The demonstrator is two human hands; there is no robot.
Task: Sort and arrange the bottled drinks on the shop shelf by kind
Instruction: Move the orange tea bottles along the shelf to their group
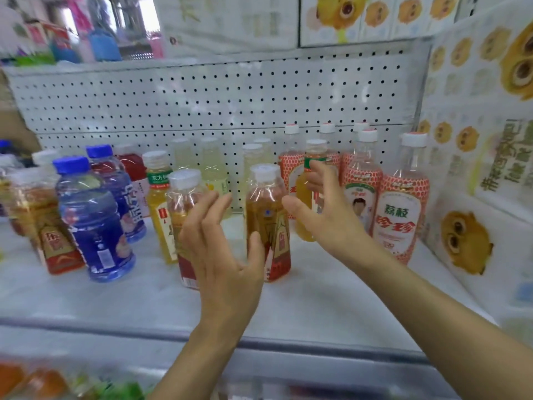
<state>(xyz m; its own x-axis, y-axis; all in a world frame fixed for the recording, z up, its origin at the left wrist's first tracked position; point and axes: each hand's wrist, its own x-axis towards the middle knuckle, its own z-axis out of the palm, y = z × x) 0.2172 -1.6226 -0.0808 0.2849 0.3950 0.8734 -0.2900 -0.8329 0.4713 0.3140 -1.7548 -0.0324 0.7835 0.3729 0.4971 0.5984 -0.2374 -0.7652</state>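
Two amber tea bottles with red labels stand mid-shelf, one (181,209) behind my left fingers and one (266,215) between my hands. My left hand (222,249) is open between them, fingers straight, with the thumb against the right tea bottle. My right hand (323,209) is open too, its thumb near that same bottle. Its fingers reach to an orange drink with a green neck band (302,197) and partly hide it. Blue drinks (95,220) stand on the left and lychee bottles with red-and-white labels (401,206) on the right.
A yellow tea with a green label (160,203) and pale yellow bottles (213,171) stand further back against the white pegboard (230,96). Printed cartons (476,174) wall off the right end. Bare white shelf (317,290) lies in front of the bottles.
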